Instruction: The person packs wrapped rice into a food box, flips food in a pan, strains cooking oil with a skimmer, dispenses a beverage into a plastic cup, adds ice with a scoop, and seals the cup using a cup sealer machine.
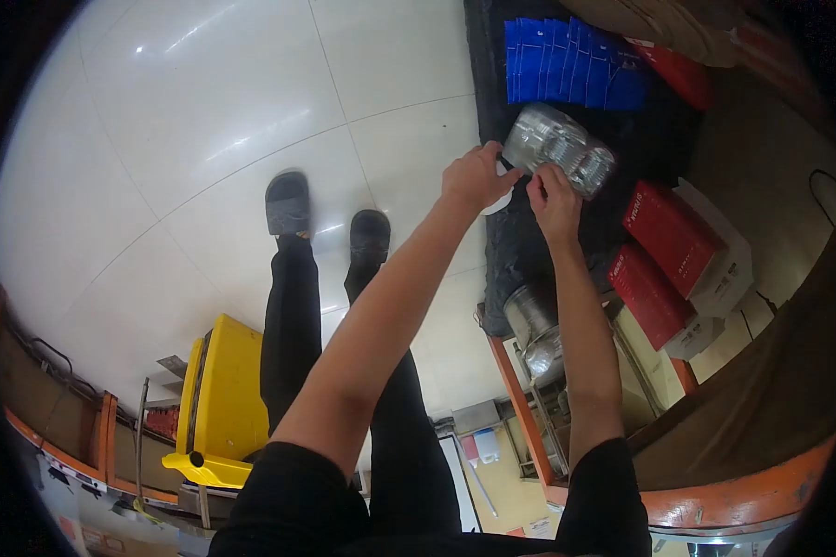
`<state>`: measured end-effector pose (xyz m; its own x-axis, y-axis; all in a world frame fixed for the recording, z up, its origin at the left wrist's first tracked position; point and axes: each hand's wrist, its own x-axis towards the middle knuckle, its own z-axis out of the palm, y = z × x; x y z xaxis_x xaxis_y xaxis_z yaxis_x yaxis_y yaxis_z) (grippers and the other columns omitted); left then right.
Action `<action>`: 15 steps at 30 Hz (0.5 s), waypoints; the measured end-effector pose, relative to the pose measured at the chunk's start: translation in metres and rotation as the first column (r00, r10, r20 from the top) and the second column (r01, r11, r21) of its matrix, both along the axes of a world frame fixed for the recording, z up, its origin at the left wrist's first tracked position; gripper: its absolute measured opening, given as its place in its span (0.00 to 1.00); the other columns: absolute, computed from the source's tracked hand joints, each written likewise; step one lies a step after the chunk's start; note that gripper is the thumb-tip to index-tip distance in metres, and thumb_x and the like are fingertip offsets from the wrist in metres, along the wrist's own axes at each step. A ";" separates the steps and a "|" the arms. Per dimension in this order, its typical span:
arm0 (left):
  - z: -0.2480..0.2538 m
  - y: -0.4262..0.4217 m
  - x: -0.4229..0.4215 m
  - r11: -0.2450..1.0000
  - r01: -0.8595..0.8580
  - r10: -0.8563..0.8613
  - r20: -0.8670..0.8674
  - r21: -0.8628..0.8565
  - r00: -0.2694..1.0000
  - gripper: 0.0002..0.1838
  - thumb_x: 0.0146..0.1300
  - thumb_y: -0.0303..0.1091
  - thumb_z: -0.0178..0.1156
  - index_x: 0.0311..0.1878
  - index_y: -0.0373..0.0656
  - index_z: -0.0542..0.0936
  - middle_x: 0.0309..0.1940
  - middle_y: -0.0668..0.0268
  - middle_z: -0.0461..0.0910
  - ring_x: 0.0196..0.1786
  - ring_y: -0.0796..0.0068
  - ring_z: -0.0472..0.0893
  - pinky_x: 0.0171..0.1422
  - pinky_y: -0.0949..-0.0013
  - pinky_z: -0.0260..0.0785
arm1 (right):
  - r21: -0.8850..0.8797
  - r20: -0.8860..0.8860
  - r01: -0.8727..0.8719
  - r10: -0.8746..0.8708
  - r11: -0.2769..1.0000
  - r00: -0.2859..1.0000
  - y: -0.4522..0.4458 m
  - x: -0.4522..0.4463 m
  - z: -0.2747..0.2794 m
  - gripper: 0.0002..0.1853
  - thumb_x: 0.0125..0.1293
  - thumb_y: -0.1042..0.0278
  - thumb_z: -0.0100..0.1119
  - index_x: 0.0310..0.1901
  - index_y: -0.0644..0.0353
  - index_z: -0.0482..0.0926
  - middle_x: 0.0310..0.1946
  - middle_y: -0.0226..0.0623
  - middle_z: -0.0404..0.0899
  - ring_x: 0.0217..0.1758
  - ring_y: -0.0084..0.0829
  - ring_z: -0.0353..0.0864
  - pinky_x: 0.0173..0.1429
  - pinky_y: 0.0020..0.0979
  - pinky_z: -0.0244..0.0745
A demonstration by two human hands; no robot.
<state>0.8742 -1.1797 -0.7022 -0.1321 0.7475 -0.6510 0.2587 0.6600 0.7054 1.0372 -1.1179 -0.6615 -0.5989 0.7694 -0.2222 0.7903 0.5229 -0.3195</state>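
Note:
A clear plastic-wrapped package (pixel 559 148) with shiny metallic parts inside rests on the black-covered table (pixel 520 251). At its lower left side is my left hand (pixel 476 178), its fingers bent around a white round item (pixel 500 200), perhaps a tape roll, that is partly hidden. My right hand (pixel 555 200) is at the package's lower edge, fingers curled together and touching the wrap. What its fingertips pinch, if anything, is too small to make out.
Blue packets (pixel 571 65) lie in an overlapping row at the table's far end. Two red boxes (pixel 673 237) with white flaps stand to the right. Below the table edge is a metal container (pixel 534 320). A yellow bin (pixel 225 395) stands at lower left on the tiled floor.

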 end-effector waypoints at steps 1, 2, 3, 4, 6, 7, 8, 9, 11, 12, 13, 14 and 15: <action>0.001 0.004 0.004 0.998 0.024 -0.023 0.009 -0.054 1.000 0.27 0.56 0.58 0.63 0.50 0.47 0.80 0.44 0.56 0.83 0.49 0.57 0.82 0.52 0.57 0.74 | -0.006 0.006 0.009 -0.009 1.000 1.000 0.000 0.000 0.001 0.04 0.60 0.71 0.59 0.34 0.58 0.75 0.35 0.38 0.77 0.37 0.45 0.80 0.39 0.42 0.75; 0.003 0.008 0.007 0.993 0.048 -0.046 0.019 -0.109 0.999 0.28 0.56 0.59 0.63 0.50 0.47 0.80 0.43 0.57 0.83 0.49 0.57 0.82 0.52 0.57 0.74 | -0.008 0.016 0.015 -0.015 1.000 1.000 0.000 0.000 0.002 0.03 0.60 0.71 0.59 0.34 0.58 0.75 0.34 0.38 0.77 0.36 0.45 0.80 0.38 0.42 0.75; 0.004 0.012 0.009 0.984 0.073 -0.069 0.029 -0.160 0.997 0.28 0.56 0.60 0.62 0.50 0.47 0.81 0.43 0.58 0.83 0.50 0.57 0.82 0.52 0.57 0.74 | -0.009 0.024 0.021 -0.021 1.000 1.000 0.000 0.000 0.002 0.03 0.60 0.71 0.59 0.34 0.58 0.75 0.33 0.39 0.76 0.35 0.45 0.80 0.38 0.42 0.75; 0.005 0.015 0.010 0.982 0.073 -0.069 0.026 -0.174 0.997 0.28 0.57 0.60 0.61 0.50 0.47 0.81 0.45 0.58 0.83 0.49 0.57 0.82 0.51 0.57 0.74 | -0.009 0.031 0.026 -0.026 1.000 0.999 0.001 -0.001 0.002 0.03 0.61 0.71 0.59 0.34 0.58 0.74 0.32 0.39 0.76 0.35 0.46 0.79 0.38 0.42 0.75; 0.005 0.017 0.015 0.976 0.074 -0.071 0.021 -0.204 0.997 0.28 0.58 0.61 0.60 0.49 0.48 0.81 0.48 0.59 0.81 0.48 0.56 0.83 0.50 0.57 0.75 | 0.001 0.018 0.012 -0.012 1.000 1.000 0.002 -0.003 0.001 0.03 0.60 0.71 0.58 0.33 0.58 0.74 0.31 0.39 0.74 0.34 0.45 0.79 0.37 0.42 0.74; 0.004 0.018 0.017 0.979 0.066 -0.064 0.017 -0.192 0.998 0.26 0.58 0.61 0.60 0.48 0.49 0.82 0.48 0.59 0.81 0.48 0.56 0.83 0.50 0.56 0.75 | 0.004 0.011 0.004 -0.004 1.000 1.000 0.004 -0.003 0.001 0.03 0.60 0.71 0.58 0.32 0.58 0.73 0.30 0.39 0.74 0.33 0.45 0.79 0.37 0.43 0.74; 0.003 0.017 0.019 0.982 0.060 -0.059 0.012 -0.180 0.998 0.24 0.58 0.60 0.59 0.46 0.51 0.84 0.47 0.60 0.82 0.48 0.56 0.83 0.50 0.56 0.75 | -0.007 -0.008 0.015 -0.015 1.000 1.000 0.007 -0.003 0.002 0.03 0.60 0.72 0.58 0.32 0.58 0.73 0.30 0.39 0.74 0.33 0.45 0.79 0.36 0.42 0.74; 0.001 0.016 0.021 0.984 0.055 -0.055 0.007 -0.171 0.998 0.23 0.59 0.60 0.59 0.44 0.52 0.85 0.47 0.60 0.82 0.47 0.56 0.83 0.49 0.56 0.75 | -0.021 -0.027 0.027 -0.027 0.999 0.999 0.010 -0.004 0.004 0.04 0.60 0.73 0.58 0.31 0.58 0.73 0.30 0.39 0.74 0.33 0.45 0.78 0.36 0.41 0.74; -0.002 0.016 0.027 0.989 0.005 -0.007 -0.018 -0.145 1.000 0.21 0.59 0.59 0.59 0.44 0.55 0.85 0.46 0.61 0.82 0.47 0.55 0.83 0.50 0.55 0.75 | -0.020 -0.047 0.089 -0.090 0.996 0.995 0.015 -0.003 0.012 0.03 0.59 0.75 0.57 0.30 0.59 0.73 0.30 0.39 0.74 0.33 0.44 0.78 0.35 0.39 0.73; -0.002 0.015 0.030 0.991 -0.021 0.017 -0.028 -0.133 0.999 0.20 0.60 0.59 0.58 0.43 0.57 0.86 0.46 0.61 0.82 0.47 0.55 0.83 0.50 0.54 0.75 | -0.008 -0.047 0.137 -0.138 0.990 0.989 0.016 -0.002 0.019 0.03 0.59 0.76 0.57 0.30 0.59 0.73 0.30 0.39 0.75 0.34 0.43 0.78 0.36 0.38 0.73; -0.001 0.016 0.031 0.988 -0.036 0.035 -0.009 -0.151 0.999 0.19 0.60 0.58 0.58 0.43 0.57 0.86 0.45 0.61 0.82 0.47 0.55 0.83 0.50 0.54 0.75 | 0.006 -0.050 0.182 -0.181 0.983 0.982 0.019 0.000 0.027 0.03 0.58 0.77 0.57 0.30 0.60 0.73 0.30 0.39 0.75 0.34 0.42 0.79 0.36 0.37 0.73; 0.001 0.018 0.030 0.984 -0.055 0.057 0.008 -0.167 0.998 0.18 0.61 0.57 0.58 0.43 0.57 0.86 0.45 0.60 0.82 0.47 0.54 0.83 0.50 0.54 0.75 | 0.096 -0.129 0.202 -0.189 0.975 0.974 0.023 0.002 0.037 0.03 0.58 0.78 0.56 0.30 0.61 0.73 0.31 0.40 0.75 0.35 0.41 0.79 0.37 0.36 0.74; 0.002 0.020 0.029 0.980 -0.074 0.080 0.026 -0.183 0.996 0.17 0.61 0.56 0.57 0.43 0.58 0.86 0.45 0.60 0.82 0.46 0.53 0.83 0.50 0.55 0.75 | 0.184 -0.206 0.226 -0.187 0.957 0.960 0.026 0.006 0.051 0.02 0.58 0.79 0.56 0.30 0.62 0.73 0.32 0.41 0.76 0.36 0.40 0.79 0.37 0.35 0.74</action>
